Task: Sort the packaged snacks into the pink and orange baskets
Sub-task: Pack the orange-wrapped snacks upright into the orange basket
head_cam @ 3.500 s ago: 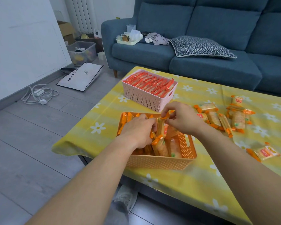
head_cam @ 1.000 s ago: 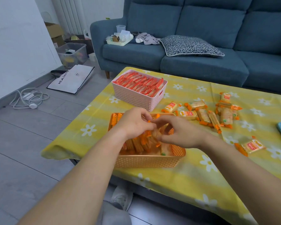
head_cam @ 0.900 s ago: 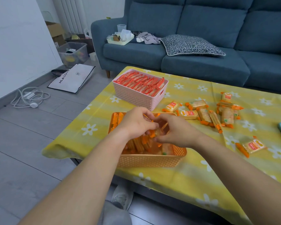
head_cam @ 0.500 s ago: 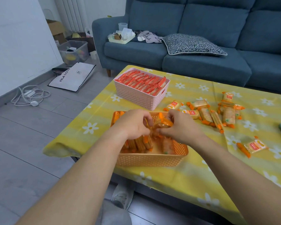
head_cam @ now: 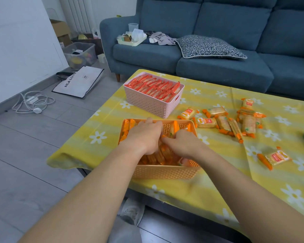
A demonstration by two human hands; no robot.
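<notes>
Both arms in from the near edge, down into the orange basket (head_cam: 165, 171) at the near-left corner of the bench (head_cam: 102, 151). Knuckles up on the left hand (head_cam: 144, 137), fingers curled down among the orange-ended packets (head_cam: 158, 156) standing on edge inside. Just beside it the right hand (head_cam: 182, 142), fingers stretched leftward over the same packets. Cannot tell whether either hand grips a packet, fingertips being hidden.

To the right on the yellow flowered cloth, one lone packet (head_cam: 275, 157). Farther back, a loose cluster of packets (head_cam: 223, 122) near the basket's far-right corner. Behind the orange basket and apart from it, the pink basket (head_cam: 147, 104), packed with red packets (head_cam: 154, 86) in rows. Beyond the bench, a blue sofa (head_cam: 218, 67) with a patterned cushion (head_cam: 207, 47).
</notes>
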